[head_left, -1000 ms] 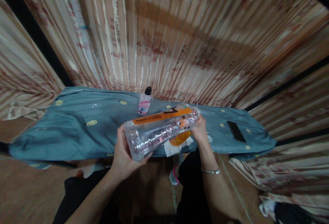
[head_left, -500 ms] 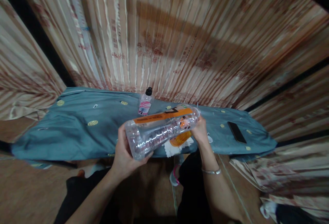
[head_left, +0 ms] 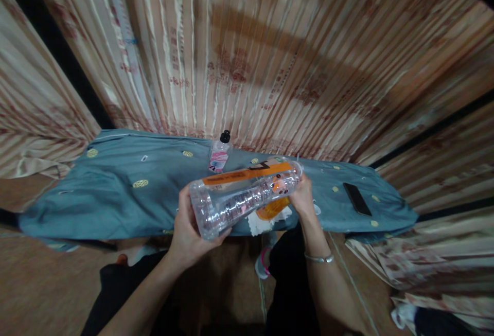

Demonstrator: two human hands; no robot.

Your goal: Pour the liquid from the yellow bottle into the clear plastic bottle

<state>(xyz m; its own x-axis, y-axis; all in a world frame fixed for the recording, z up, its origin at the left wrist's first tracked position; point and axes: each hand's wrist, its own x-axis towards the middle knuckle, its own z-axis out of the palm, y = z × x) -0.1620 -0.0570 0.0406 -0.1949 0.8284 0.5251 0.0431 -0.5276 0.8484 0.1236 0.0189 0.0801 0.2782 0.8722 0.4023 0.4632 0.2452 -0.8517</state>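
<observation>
A large clear plastic bottle (head_left: 247,197) with an orange label lies tilted across the view, held up in front of me. My left hand (head_left: 193,233) grips its wide base at the left, thumb underneath. At the narrower right end, my right hand (head_left: 302,194) is closed round the bottle, its fingers partly hidden behind it. Below and behind the bottle, an orange item (head_left: 273,208), partly covered, rests on a white scalloped-edged paper or cloth (head_left: 258,224). Farther back stands a small clear bottle (head_left: 219,156) with a black cap and pink label.
A blue-green patterned cloth (head_left: 116,187) covers the narrow table. A black phone (head_left: 357,198) lies at its right. Striped curtains (head_left: 247,58) hang behind, with dark metal posts (head_left: 57,48) at the sides. A foot in a shoe (head_left: 262,264) shows on the floor below.
The whole view has shifted very slightly. Both hands keep the same hold on the large bottle, which stays at nearly the same tilt.
</observation>
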